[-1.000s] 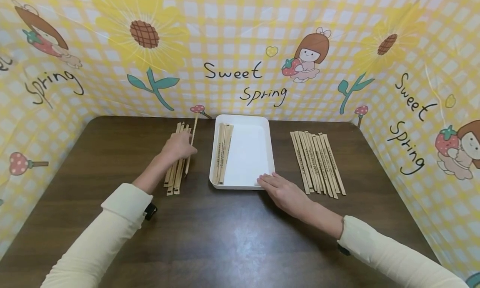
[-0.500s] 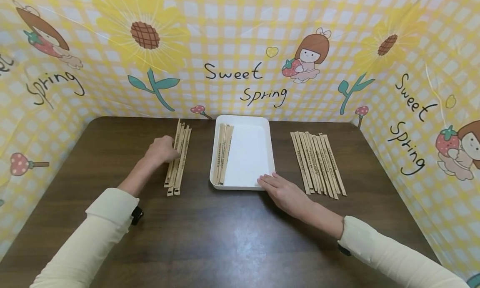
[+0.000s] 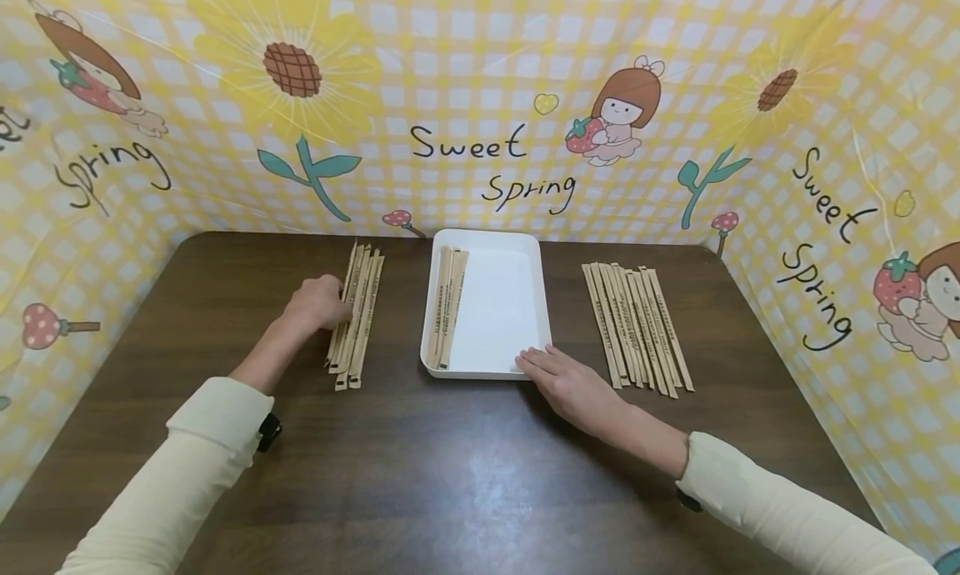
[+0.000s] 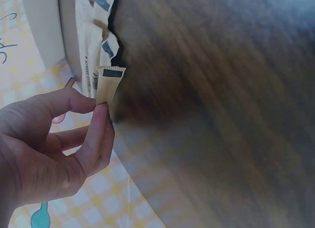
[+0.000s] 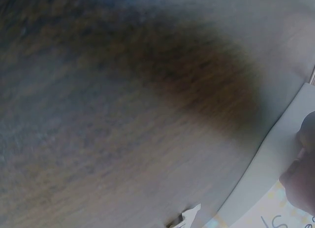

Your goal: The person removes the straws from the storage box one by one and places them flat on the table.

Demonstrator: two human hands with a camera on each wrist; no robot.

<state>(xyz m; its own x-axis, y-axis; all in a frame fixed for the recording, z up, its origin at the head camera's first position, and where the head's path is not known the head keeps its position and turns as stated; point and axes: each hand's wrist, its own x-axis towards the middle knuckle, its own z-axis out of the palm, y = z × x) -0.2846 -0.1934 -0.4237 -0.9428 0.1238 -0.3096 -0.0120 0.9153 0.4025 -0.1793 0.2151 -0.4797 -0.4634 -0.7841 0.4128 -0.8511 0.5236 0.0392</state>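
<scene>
My left hand [image 3: 318, 302] is at the left side of a row of slim paper-wrapped sticks [image 3: 363, 317]. In the left wrist view, thumb and fingertips pinch one paper-wrapped stick [image 4: 110, 85] just below its flat end, which bears a dark square; other wrapped ends lie right behind it. A shallow white tray [image 3: 498, 312] stands in the middle, several similar sticks [image 3: 447, 308] lying along its left wall. On the tray's near right corner rests my right hand [image 3: 566, 387], fingers extended over the rim; its thumb is hidden. The right wrist view catches dim fingers [image 5: 301, 179] by the tray wall.
To the tray's right, another row of paper-wrapped sticks [image 3: 637, 329] lies on the dark wooden table [image 3: 450, 475]. A yellow checked cloth [image 3: 480, 83] with printed flowers and figures walls in the back and both sides.
My left hand has moved from over the left row, where a stick slanted at its right side, to the row's left edge, pinching a stick there. My right hand and the tray have stayed put.
</scene>
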